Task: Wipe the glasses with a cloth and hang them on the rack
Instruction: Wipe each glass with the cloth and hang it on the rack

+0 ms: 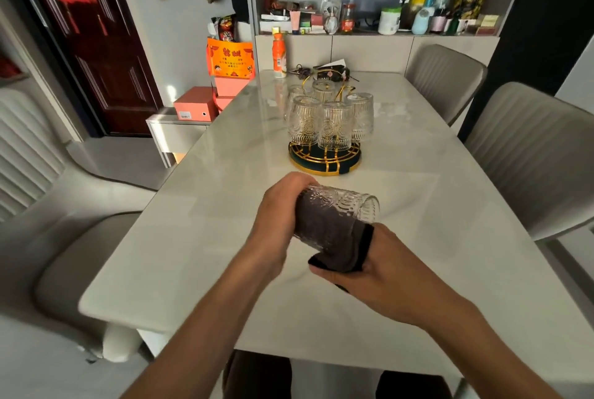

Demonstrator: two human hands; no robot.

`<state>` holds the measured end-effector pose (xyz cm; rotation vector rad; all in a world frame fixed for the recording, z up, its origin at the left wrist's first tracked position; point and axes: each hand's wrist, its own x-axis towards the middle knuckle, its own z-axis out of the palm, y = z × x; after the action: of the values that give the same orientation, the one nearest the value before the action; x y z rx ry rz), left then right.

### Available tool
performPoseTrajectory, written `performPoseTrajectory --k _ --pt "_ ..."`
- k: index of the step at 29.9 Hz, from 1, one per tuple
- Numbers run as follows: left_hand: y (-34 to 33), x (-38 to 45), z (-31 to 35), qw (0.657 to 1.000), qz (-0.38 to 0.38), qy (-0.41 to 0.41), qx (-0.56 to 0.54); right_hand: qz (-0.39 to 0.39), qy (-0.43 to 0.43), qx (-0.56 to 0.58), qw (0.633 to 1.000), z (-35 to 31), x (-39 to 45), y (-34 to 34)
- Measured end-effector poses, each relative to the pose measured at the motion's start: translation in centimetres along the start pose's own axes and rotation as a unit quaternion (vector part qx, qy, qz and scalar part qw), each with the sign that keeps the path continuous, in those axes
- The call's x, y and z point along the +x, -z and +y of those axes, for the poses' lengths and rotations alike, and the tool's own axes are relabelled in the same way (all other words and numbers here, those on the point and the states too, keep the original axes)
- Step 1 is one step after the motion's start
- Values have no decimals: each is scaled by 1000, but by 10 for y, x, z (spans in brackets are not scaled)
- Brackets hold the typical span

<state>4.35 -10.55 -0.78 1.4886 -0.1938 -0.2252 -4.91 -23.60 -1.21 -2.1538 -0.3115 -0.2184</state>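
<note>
Seen from above, two bare hands work over a pale marble surface (199,237). The left hand (276,215) curls round the closed end of an embossed drinking glass (340,209), its grip clamped tight; the glass lies on its side in the air, its mouth pointing right. The right hand (382,273) is below it, palm up, its grip pinching a dark grey cloth (334,247) that runs up inside the glass. The right fingertips are hidden under the cloth. Both forearms reach in from the near edge. Farther off, mid-surface, a gold wire rack (324,159) holds five matching glasses (334,123) upside down. An orange bottle (279,56) stands at the far end.
</note>
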Motion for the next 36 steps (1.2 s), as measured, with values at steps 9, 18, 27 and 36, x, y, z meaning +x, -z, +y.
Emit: performPoseTrajectory --k 9,18,27,36 --pt "16 -5 -21 980 -147 132 -38 -81 76 -300 947 2 -2 31" --pt "42 -8 -32 897 -441 14 -31 -130 65 124 982 -8 1 60" --pt "15 -32 -63 970 -113 65 -205 355 33 126 926 4 9 7" --pt "-7 -39 -51 970 -43 8 -240 114 -8 183 976 -4 -19 -46"
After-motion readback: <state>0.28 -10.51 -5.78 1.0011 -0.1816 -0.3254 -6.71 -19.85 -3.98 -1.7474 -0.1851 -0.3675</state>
